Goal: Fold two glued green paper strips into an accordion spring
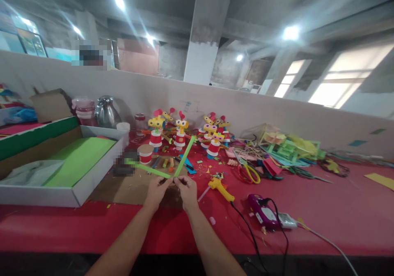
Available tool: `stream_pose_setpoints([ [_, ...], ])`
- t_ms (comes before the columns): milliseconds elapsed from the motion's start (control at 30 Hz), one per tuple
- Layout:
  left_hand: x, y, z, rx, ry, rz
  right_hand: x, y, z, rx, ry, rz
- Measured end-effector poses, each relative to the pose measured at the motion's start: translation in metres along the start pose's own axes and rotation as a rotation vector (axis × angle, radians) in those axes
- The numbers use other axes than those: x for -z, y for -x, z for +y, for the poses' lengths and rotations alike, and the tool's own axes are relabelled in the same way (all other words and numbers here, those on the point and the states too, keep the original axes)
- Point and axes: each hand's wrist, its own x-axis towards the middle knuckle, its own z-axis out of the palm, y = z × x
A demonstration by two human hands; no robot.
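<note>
Two bright green paper strips meet in a V at my fingertips, their free ends pointing away from me, one to the left and one up to the right. My left hand pinches the strips near the joint. Right beside it, my right hand pinches the same joint from the other side. Under the hands lies a brown cardboard sheet. A red and white paper cup stands on it, with small coloured paper pieces nearby. A yellow glue gun rests to the right of my right hand.
Several paper cup figures stand at the back. A white box with green paper is at left. Yellow-handled scissors, paper scraps and a purple power strip with trailing cords lie right. A metal jug stands behind the box.
</note>
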Motion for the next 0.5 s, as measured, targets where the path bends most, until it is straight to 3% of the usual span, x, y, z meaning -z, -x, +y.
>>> stream_pose_setpoints([
  [333,-0.0003,-0.0002,0.0007,0.043,0.078,-0.005,-0.0032,-0.0003,0.0055,-0.005,0.018,-0.043],
  [500,-0.0006,0.0009,0.0013,0.051,0.072,-0.006,-0.0013,-0.0005,0.0033,-0.005,0.030,0.004],
])
